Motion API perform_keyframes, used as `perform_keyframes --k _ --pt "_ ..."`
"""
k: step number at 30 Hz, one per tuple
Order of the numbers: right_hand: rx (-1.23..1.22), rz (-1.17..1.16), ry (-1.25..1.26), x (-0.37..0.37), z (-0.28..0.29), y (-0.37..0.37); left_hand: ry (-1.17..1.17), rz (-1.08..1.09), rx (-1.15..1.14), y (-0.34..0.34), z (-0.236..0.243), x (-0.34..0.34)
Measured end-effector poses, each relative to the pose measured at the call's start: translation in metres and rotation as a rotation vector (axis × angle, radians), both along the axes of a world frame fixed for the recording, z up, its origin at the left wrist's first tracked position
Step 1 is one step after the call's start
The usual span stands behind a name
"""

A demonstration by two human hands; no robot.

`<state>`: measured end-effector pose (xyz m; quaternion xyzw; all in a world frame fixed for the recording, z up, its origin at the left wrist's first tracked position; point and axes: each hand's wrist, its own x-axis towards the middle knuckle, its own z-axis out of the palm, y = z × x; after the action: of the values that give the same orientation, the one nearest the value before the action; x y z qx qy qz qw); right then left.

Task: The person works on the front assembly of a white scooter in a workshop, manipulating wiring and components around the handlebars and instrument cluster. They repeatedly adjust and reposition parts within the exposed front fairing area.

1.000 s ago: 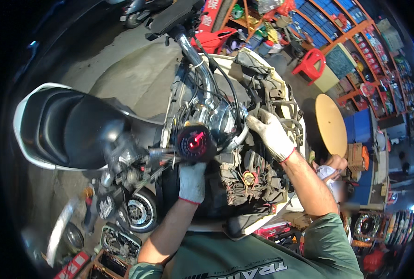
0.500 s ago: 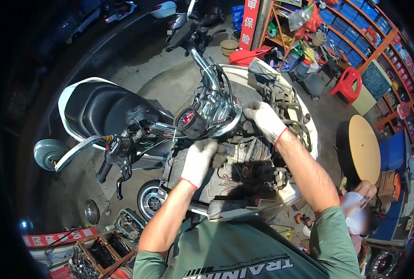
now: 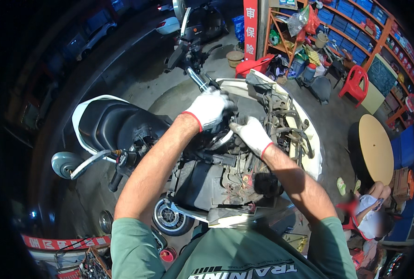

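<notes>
I stand over a partly stripped scooter with a black seat (image 3: 111,125), a white body panel (image 3: 311,151) and exposed wiring (image 3: 239,181). My left hand (image 3: 210,109), in a white glove, is curled over the middle of the chrome handlebar (image 3: 196,78); what its fingers hold is hidden. Just right of it and lower, my right hand (image 3: 250,131), also gloved, has its fingers closed at the top of a curved silver tube (image 3: 223,140); the exact part in them is unclear. The round gauge is not visible behind my left hand and arm.
Orange shelves (image 3: 381,35) with blue bins stand at the back right, with a red chair (image 3: 358,81) and a round tan tabletop (image 3: 374,146). A seated person (image 3: 370,214) is at the lower right. A round mirror (image 3: 63,165) sticks out left; scooters (image 3: 202,28) and a car stand beyond.
My left hand has moved up and forward from beside the gauge onto the handlebar's middle, covering it. My right hand has shifted slightly down. The view has also shifted.
</notes>
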<state>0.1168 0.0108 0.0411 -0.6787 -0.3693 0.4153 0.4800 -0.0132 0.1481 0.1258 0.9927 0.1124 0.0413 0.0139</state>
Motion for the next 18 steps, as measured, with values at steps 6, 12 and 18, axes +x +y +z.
perform_keyframes --k 6,12,18 --pt "0.024 0.087 -0.006 0.0 0.004 0.007 0.248 -0.121 -0.235 0.015 0.011 0.024" --pt "-0.017 0.107 0.049 -0.001 0.016 -0.002 0.323 -0.193 -0.202 0.027 0.009 0.033" --pt "-0.02 0.095 0.099 -0.001 0.004 0.0 0.242 -0.301 -0.381 0.041 0.002 0.025"
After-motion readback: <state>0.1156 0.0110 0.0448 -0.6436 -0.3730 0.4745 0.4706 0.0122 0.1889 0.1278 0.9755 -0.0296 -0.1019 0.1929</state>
